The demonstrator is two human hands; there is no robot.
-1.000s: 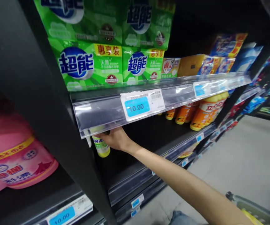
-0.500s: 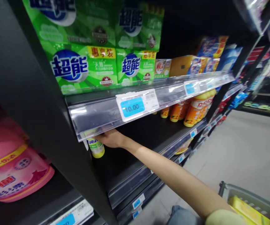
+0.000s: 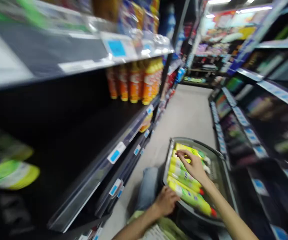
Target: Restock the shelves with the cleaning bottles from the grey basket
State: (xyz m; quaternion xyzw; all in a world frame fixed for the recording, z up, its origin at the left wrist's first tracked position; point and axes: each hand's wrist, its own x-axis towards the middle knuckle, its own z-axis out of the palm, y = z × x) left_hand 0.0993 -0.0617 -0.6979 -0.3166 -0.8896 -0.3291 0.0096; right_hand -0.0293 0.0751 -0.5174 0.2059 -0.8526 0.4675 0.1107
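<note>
My right hand (image 3: 192,163) hovers over a dark shopping basket or cart (image 3: 230,186) at the lower right. Its fingers are loosely bent, the thumb is apart, and no object shows in it. My left hand (image 3: 167,201) has its fingers curled at the basket's near left rim. Inside the basket lie several yellow-green bottles (image 3: 188,195), some with red caps, and a yellow pack (image 3: 187,148) under the right hand's far side. Far left on the shelf, blurred yellow-green bottles (image 3: 11,175) stand apart from both hands.
Shelving with a dark board (image 3: 84,143) runs along the left, its price-tag edge (image 3: 116,152) sticking out. Orange bottles (image 3: 147,83) stand farther along it. Grey aisle floor (image 3: 191,113) leads ahead. Another shelf row (image 3: 258,96) borders the right, blurred.
My right hand has left the bottle at the shelf's left end and moved right, over the basket. The view has swung right, bringing my left hand and most of the basket into sight.
</note>
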